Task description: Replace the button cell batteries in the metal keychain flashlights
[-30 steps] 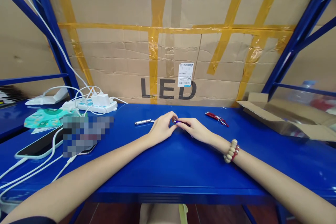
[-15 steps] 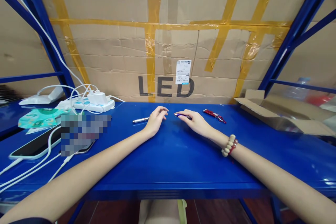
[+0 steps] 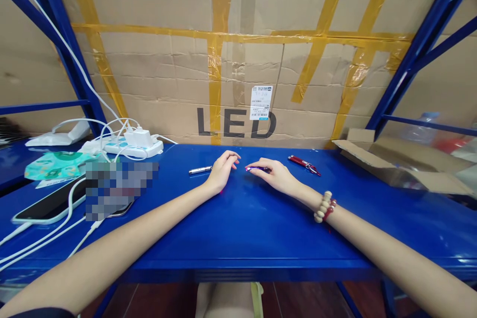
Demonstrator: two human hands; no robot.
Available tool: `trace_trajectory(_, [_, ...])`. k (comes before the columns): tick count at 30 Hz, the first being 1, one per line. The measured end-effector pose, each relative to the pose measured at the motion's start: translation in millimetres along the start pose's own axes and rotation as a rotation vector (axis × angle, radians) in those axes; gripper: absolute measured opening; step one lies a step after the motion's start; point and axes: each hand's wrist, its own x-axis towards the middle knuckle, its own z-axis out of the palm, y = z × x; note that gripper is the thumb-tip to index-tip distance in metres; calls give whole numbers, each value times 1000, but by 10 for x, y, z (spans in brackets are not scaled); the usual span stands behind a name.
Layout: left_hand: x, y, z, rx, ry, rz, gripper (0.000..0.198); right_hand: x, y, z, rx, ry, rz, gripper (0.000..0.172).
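My right hand (image 3: 278, 174) pinches a slim purple-and-dark laser pointer (image 3: 263, 169) above the middle of the blue tabletop. Its left end glows pink, and most of its body is hidden by my fingers. Facing it, my left hand (image 3: 220, 173) rests on its side with loosely curved fingers and nothing in them. Red light shows on its fingertips, and a faint red spot lies on the table by its wrist. A silver pen-shaped stick (image 3: 200, 170) lies just left of that hand, its right end covered. Red pen-shaped sticks (image 3: 303, 164) lie beyond my right hand.
A large taped cardboard box (image 3: 167, 69) stands along the back. At left are a power strip (image 3: 149, 149), a tissue pack (image 3: 55, 164), a phone (image 3: 48, 203) and white cables. An open cardboard box (image 3: 398, 159) sits at right, between blue rack posts.
The laser pointer's tip now glows pink, and red light has appeared on my left fingertips and the table. My right hand has shifted very slightly left; my left hand stays put.
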Motion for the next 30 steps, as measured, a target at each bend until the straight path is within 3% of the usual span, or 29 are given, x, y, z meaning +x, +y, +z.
trace_trajectory(8, [-5,10,-2,5,-5,-5,21,14,61,16,14,-35,-63,34])
trace_trajectory(19, [12,-16,3,11,-6,-5,24,4,15,10,1,-29,-13,31])
trace_trajectory(30, [7,-7,3,34,-6,7,23,7,47,14,-33,-37,-62,31])
